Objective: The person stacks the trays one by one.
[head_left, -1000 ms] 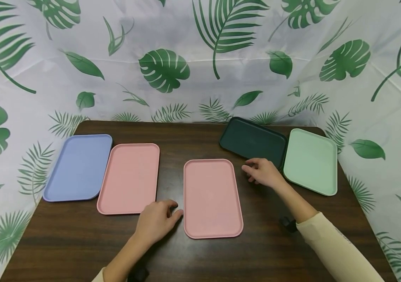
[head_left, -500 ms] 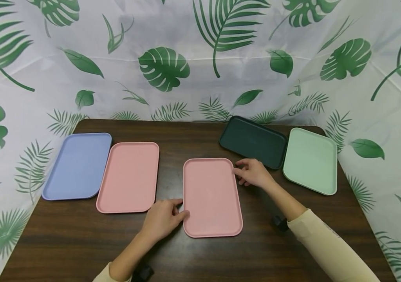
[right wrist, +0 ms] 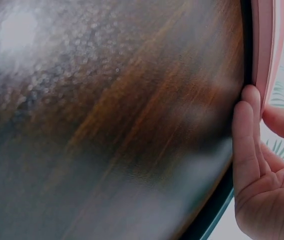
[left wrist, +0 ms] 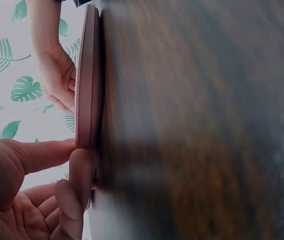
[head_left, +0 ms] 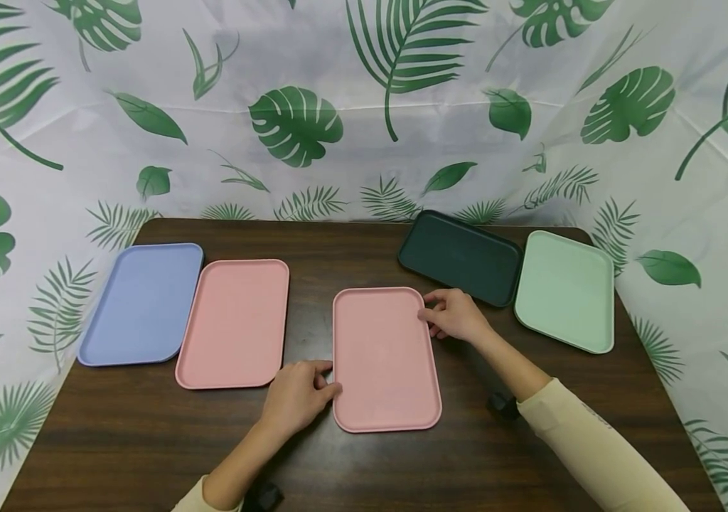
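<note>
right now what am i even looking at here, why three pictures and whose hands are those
There is no machine here: a person works with bare hands and wears three cameras. The wide picture comes from the head camera, looking down at a dark wooden table. The two blurry close-ups come from cameras on each wrist.

On the table lie five flat trays: a blue tray, a pink tray beside it, a middle pink tray, a dark green tray and a light green tray.

The left hand pinches the middle pink tray's near left edge; the right hand pinches its far right edge. The wrist views show fingertips on that rim.
</note>
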`<state>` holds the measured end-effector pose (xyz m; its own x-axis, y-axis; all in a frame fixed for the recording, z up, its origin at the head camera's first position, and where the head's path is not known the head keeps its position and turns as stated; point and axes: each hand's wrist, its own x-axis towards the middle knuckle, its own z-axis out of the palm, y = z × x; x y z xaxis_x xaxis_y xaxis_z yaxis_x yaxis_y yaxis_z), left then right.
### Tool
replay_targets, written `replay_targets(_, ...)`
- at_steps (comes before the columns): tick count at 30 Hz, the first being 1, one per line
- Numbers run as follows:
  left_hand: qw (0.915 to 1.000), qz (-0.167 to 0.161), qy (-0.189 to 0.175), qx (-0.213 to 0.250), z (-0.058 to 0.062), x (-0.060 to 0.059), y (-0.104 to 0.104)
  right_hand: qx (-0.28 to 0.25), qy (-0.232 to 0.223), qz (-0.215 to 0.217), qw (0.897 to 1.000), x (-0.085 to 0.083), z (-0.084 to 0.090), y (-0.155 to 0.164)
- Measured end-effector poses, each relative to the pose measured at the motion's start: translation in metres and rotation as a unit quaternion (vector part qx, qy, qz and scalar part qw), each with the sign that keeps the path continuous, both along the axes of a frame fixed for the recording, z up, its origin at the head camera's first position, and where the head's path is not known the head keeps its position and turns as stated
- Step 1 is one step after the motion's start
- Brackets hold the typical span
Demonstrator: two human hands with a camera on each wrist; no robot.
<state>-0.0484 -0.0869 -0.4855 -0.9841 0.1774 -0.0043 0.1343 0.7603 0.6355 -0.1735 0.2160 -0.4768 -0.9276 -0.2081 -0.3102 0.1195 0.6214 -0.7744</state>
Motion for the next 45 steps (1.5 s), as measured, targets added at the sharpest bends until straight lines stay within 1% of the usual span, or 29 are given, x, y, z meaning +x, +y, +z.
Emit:
replay_targets(11,0.9999,0.002,0.016,0.001,-0.001,-0.001,0.0,-0.004,0.007,0.002,1.0,0.0,0.0,-0.001)
replay_targets(17,0.9995,0.011,0.028,0.008,0.003,-0.003,-0.004,-0.007,0.011,0.002,1.0,-0.002,0.0,-0.005)
replay_targets(21,0.9994,0.016,0.027,0.012,0.008,-0.005,-0.009,-0.005,0.015,0.004,1.0,-0.006,0.004,-0.012)
replay_targets(24,0.9995,0.024,0.019,0.01,0.011,-0.009,-0.014,-0.008,0.015,0.007,1.0,-0.011,0.007,-0.017)
replay_targets(31,0.9989,0.038,-0.018,0.019,0.023,-0.021,-0.028,-0.021,0.019,0.007,1.0,-0.025,0.013,-0.033)
replay_targets(36,0.9987,0.044,-0.025,0.011,0.027,-0.031,-0.036,-0.034,0.017,-0.001,0.999,-0.035,0.012,-0.043)
replay_targets(40,0.9983,0.049,-0.03,-0.001,0.028,-0.037,-0.041,-0.03,0.009,0.0,1.0,-0.042,0.009,-0.05)
replay_targets(45,0.9983,0.05,-0.03,-0.007,0.029,-0.046,-0.046,-0.022,0.018,0.004,1.0,-0.051,0.009,-0.058)
